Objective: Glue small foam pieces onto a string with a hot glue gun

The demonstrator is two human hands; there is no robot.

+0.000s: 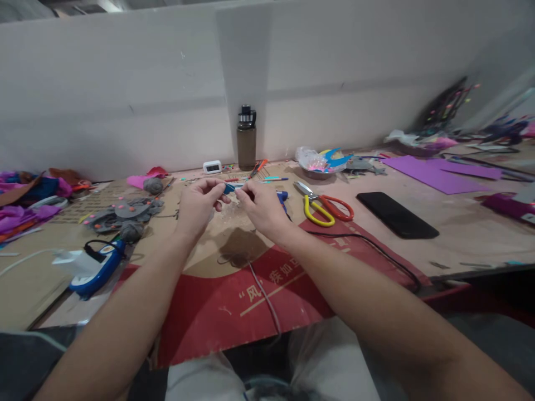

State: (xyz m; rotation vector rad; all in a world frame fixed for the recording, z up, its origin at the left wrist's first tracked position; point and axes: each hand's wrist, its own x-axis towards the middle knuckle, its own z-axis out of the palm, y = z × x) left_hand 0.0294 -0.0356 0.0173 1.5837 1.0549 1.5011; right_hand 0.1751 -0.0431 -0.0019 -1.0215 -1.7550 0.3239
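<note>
Over the middle of the work surface, my left hand (199,205) pinches a small blue piece (229,189) between thumb and forefinger. From the other side, my right hand (262,205) has its fingers closed at the right end of the same piece. The piece is thin and partly covered by the fingertips, so its material cannot be made out. Just behind my right hand a blue glue gun (283,196) shows in part. Below the hands lies a red and brown cardboard sheet (200,312) with a thin grey cord (266,296) across it.
Scissors with yellow and red handles (320,207) and a black phone (396,214) lie to the right. A bottle (246,142) stands against the wall. At left are a blue power strip (98,273) and grey felt pieces (123,214). Purple sheets (438,172) lie at far right.
</note>
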